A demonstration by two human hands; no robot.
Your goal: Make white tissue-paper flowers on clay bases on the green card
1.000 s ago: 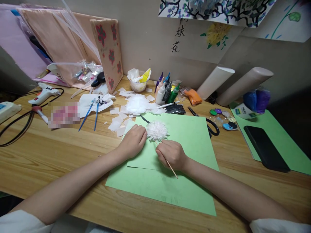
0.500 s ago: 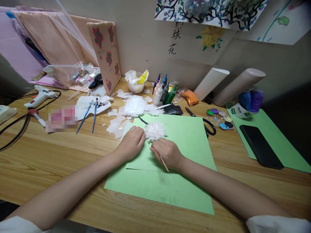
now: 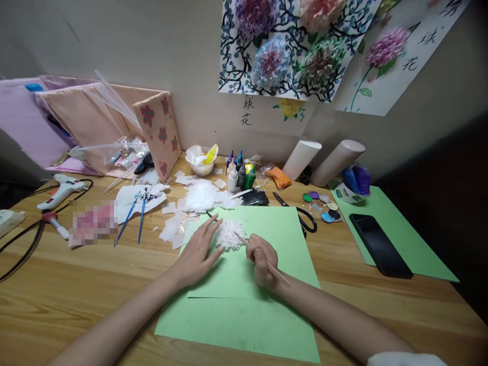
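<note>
Plainly, the two hands were held apart, with a white paper flower [image 3: 230, 235] placed between them. The flower was seen near the far edge of the upper of two green sheets [image 3: 247, 277], which were laid one over the other on the wooden table [image 3: 114, 290]. By the right hand [image 3: 263, 260], a thin wooden stick [image 3: 281, 276] was gripped in curled fingers; its near end was slanted back over the wrist, and its far end was pointed at the flower's right side. Whether the petals were touched by that tip could not be made out. The left hand [image 3: 199, 252] was spread at the flower's left edge, palm down, with its fingers parted and nothing grasped; whether the petals were brushed by its fingertips could not be told either.

Beyond the sheets, a white tissue stack [image 3: 200, 194] was surrounded by loose paper squares [image 3: 170, 231], and paint bottles [image 3: 241, 175] were grouped just to its right. Black-handled scissors [image 3: 309, 219] were partly covered by the green sheets' right edge. Farther left, two blue brushes [image 3: 141, 218] were rested on crumpled white paper [image 3: 124, 198], and a black phone [image 3: 377, 244] was laid well to the right.
</note>
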